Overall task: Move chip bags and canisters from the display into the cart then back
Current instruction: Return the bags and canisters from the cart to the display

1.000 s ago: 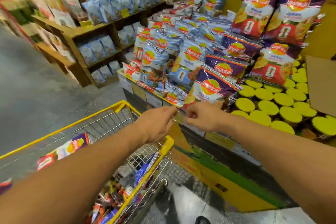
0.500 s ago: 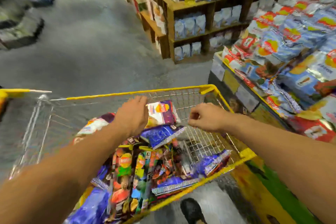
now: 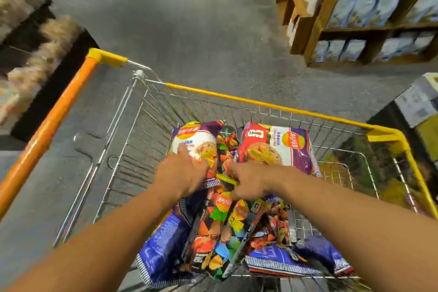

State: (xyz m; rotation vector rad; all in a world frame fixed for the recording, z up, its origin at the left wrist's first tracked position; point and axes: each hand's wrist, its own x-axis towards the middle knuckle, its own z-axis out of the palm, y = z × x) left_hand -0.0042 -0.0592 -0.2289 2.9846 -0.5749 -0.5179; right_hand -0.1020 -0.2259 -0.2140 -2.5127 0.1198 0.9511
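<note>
On the far left I see blurred dark shelving [image 3: 35,59], its goods too smeared to name. Next comes the orange push handle [image 3: 45,130] of the silver wire shopping cart with yellow rim trim [image 3: 272,105], standing on the grey speckled floor [image 3: 201,31].

My left hand [image 3: 182,174] reaches down into the cart basket with fingers spread and fairly straight, a wide grip lying flat on the white-and-purple chip bag with a red-and-yellow logo [image 3: 196,140] at the far left of the pile. It presses on the bag's face; I cannot see any finger curled round an edge.

Between the two hands a heap of multicoloured chip bags [image 3: 220,232] fills the near half of the basket, with dark blue chip bags [image 3: 163,251] at the near edge. Their prints are hard to read through the blur.

My right hand [image 3: 251,181] lies knuckles up, index finger stretched out toward the gap between the two upper bags, the other fingers tucked under and hidden. It touches the near edge of the larger white, red and purple chip bag [image 3: 279,147]; whether it pinches anything I cannot tell.

At the upper right stand wooden shelves [image 3: 315,21] of pale blue packets [image 3: 362,9], cut off by the frame.
</note>
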